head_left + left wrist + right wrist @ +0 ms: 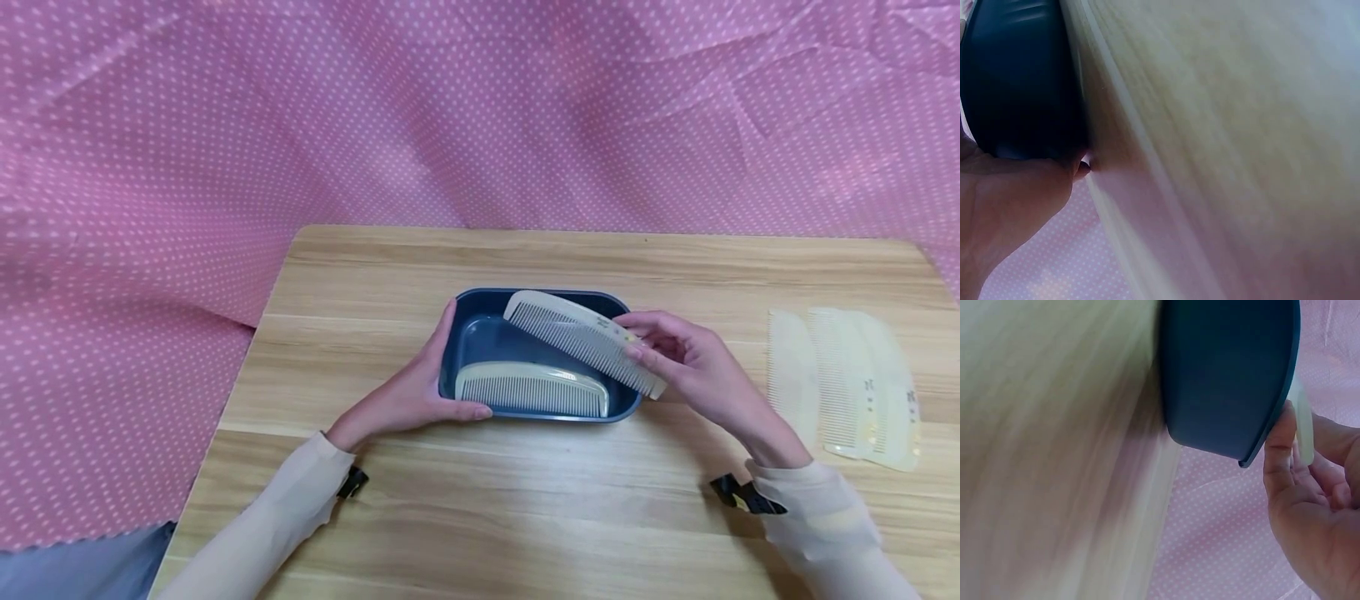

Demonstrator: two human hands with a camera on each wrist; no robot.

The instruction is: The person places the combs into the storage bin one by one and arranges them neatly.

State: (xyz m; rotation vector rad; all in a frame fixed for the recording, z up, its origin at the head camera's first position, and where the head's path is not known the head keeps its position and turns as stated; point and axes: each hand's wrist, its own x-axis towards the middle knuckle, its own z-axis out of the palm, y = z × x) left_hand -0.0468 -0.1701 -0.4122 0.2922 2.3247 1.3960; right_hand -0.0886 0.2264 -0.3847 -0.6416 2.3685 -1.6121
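A dark blue rectangular box point(480, 333) stands on the table, one pale comb point(534, 388) lying along its near side with teeth toward me. My left hand point(412, 392) grips the box's left end, thumb along the near rim and fingers round the far side. Above the right part of the box, my right hand point(690, 362) pinches a second pale comb point(573, 335) by its right end. This comb slants down to the right, and its lower end overlaps the box's right rim. In the right wrist view, the held comb point(1304, 428) shows edge-on between thumb and fingers, beside the box's rim.
Several more pale combs point(862, 383) lie at the right of the wooden table point(480, 508), partly overlapping, with one comb point(792, 375) at their left. A pink dotted cloth point(480, 125) hangs behind the table and down its left side.
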